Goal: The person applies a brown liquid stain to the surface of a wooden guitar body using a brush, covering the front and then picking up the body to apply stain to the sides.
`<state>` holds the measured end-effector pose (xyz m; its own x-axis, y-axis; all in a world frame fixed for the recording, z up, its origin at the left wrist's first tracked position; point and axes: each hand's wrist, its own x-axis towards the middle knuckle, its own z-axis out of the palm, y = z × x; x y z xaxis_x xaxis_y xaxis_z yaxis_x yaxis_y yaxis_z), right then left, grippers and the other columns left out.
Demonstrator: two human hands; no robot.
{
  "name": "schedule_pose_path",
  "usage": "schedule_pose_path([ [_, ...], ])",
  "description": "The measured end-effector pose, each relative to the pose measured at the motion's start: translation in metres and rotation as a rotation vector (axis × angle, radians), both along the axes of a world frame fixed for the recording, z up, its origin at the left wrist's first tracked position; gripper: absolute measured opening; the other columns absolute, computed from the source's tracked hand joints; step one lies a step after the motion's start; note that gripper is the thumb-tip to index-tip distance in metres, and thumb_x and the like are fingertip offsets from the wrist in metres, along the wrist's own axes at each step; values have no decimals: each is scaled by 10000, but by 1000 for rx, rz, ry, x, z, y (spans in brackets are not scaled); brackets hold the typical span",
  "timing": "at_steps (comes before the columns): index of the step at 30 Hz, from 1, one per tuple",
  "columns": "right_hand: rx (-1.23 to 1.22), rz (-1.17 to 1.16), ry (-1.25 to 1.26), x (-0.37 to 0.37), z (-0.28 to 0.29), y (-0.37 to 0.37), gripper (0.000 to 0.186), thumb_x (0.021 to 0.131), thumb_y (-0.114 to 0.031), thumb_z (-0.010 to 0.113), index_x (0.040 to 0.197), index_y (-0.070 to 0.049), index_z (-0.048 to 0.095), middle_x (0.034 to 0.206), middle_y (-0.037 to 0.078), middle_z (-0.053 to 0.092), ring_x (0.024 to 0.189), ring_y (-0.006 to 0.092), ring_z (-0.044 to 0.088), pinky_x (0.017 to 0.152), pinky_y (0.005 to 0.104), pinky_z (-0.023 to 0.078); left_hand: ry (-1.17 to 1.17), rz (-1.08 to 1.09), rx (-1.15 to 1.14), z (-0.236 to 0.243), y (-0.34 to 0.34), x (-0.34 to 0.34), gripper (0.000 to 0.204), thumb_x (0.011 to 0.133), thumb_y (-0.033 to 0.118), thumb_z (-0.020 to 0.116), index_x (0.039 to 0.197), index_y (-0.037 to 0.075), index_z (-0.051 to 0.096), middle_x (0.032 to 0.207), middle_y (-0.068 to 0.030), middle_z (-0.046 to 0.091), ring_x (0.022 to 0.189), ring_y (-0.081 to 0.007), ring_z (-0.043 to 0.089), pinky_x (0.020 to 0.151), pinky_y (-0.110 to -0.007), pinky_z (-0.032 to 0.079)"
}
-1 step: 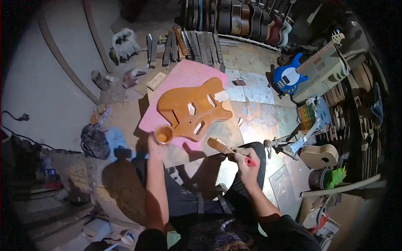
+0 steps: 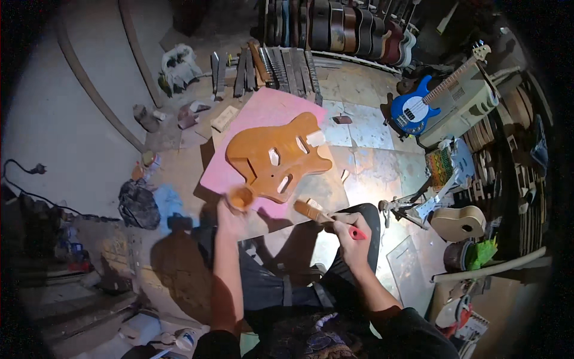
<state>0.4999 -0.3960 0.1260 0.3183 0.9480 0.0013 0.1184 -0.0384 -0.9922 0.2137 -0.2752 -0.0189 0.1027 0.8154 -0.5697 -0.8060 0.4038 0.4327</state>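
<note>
- Holding a small orange cup (image 2: 241,197), your left hand (image 2: 230,218) sits closed around its lower side, with the cup's open mouth facing up.
- Your right hand (image 2: 353,242) is wrapped shut around the red-tipped handle of a flat paintbrush (image 2: 326,216); its pale bristles point toward 10 o'clock.
- From the cup, the unfinished orange guitar body (image 2: 278,157) lies at about 1 o'clock, flat on a pink sheet (image 2: 263,110). The cup sits at the sheet's near edge, just beside the body's lower horn.
- From the brush tip, the guitar body is at 11 o'clock, near but not touching.
- Your legs in dark trousers (image 2: 287,281) stretch out beneath both hands toward the sheet.
- At 12 o'clock beyond the sheet, a fan of guitar necks (image 2: 269,66) lies on the floor, with a row of guitar bodies (image 2: 341,27) racked behind them.
- At 2 o'clock a blue bass guitar (image 2: 418,107) leans against a pale crate (image 2: 469,105).
- At 3 o'clock from your right hand, a small bare ukulele body (image 2: 457,222) rests among clutter.
</note>
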Motion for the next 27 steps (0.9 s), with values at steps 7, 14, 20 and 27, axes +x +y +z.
schedule_pose_path([
  [7, -61, 330, -149, -19, 43, -34, 216, 901, -198, 741, 931, 0, 662, 728, 53, 640, 655, 124, 579, 620, 282, 470, 71, -184, -22, 26, -103, 58, 470, 1007, 295, 327, 1157, -31, 630, 1107, -156, 687, 1030, -282, 665, 913, -426, 536],
  [14, 50, 537, -376, -14, 30, -46, 210, 871, -190, 720, 897, 0, 635, 800, 203, 653, 744, 393, 653, 677, 438, 521, 167, -365, 81, 28, -145, 90, 368, 968, 306, 466, 1096, 27, 668, 1030, -100, 714, 924, -231, 697, 793, -369, 557],
  [20, 192, 549, -418, -5, 17, -57, 206, 851, -184, 717, 848, 1, 627, 864, 201, 647, 826, 411, 629, 726, 456, 510, 152, -325, 132, 35, -161, 105, 372, 1001, 282, 442, 1095, -15, 644, 1002, -133, 700, 834, -244, 694, 730, -361, 565],
  [27, 176, 513, -401, 9, 12, -60, 188, 851, -174, 723, 844, -6, 639, 858, 189, 645, 826, 395, 631, 733, 451, 512, 188, -520, 245, 55, -155, 118, 367, 998, 254, 438, 1122, -31, 633, 995, -126, 689, 832, -227, 677, 697, -352, 555],
])
